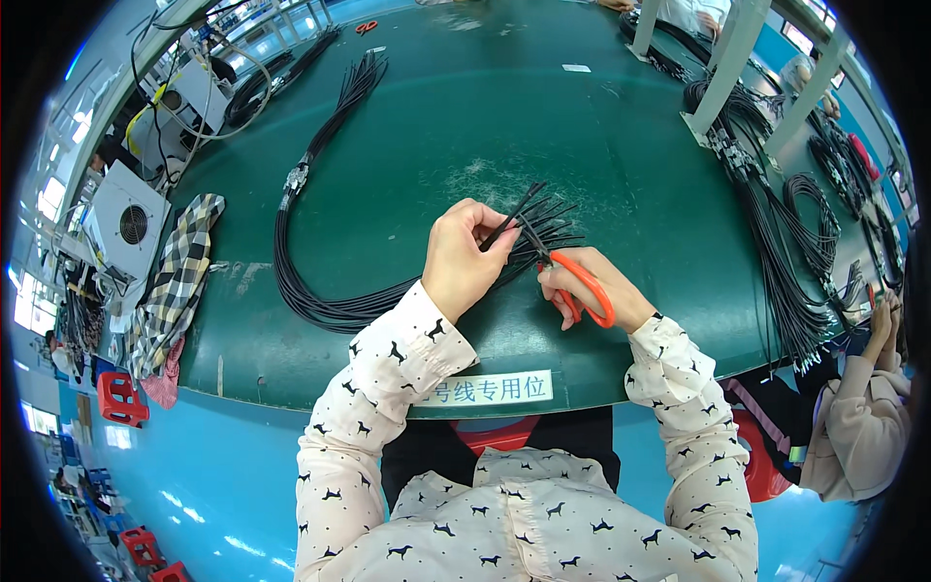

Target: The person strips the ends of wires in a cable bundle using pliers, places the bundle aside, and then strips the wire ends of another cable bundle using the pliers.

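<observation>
My left hand pinches a few black cables near their ends, thumb and fingers closed on them. The rest of the black cable bundle curves left across the green table and up to a silvery wrapped tie, then on to its far ends. My right hand is closed round orange-handled scissors. The scissor blades point up and left, close to the pinched cables by my left fingertips. Loose cable ends fan out just beyond both hands. Whether the blades touch a cable is hard to tell.
The green table bears a white label at its near edge. Checked cloth hangs at the left beside a box with a fan. More black cable bundles lie right, around metal posts. Another person sits at the right.
</observation>
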`<state>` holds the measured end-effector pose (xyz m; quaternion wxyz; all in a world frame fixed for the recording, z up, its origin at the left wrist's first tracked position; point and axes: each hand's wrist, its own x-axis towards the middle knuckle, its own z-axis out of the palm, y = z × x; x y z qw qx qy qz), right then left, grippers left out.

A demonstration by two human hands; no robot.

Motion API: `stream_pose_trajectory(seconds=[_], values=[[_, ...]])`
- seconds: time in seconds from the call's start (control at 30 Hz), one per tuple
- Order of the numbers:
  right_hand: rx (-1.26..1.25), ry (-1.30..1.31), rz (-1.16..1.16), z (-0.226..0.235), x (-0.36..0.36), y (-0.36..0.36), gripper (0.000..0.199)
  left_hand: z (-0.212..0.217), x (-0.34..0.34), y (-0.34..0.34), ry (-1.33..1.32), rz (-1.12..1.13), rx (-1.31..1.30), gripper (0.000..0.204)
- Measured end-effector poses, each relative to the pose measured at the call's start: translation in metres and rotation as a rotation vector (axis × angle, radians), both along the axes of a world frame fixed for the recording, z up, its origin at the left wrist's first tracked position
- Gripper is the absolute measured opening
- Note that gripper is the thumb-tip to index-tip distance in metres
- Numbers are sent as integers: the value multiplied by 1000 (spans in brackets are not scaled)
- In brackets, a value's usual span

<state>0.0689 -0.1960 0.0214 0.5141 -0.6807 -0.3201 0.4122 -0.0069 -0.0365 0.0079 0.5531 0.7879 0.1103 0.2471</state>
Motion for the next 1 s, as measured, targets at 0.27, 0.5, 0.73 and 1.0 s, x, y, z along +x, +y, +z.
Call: stream_pose_trajectory(seconds=[0.27, 0.5, 0.73, 1.0], values=[[-29, -32, -37, -5, 1, 1, 29, -3, 0, -13, -79, 78, 249, 11], [-54, -52, -42, -11, 4, 1, 32, -5, 1, -19, -125, 115, 359, 10], [-49, -69, -33, -9, 3, 1, 34, -11, 3, -10, -37, 68, 249, 12], [-59, -45, -57, -7, 3, 2, 31, 4, 2, 16, 313, -292, -463, 15]])
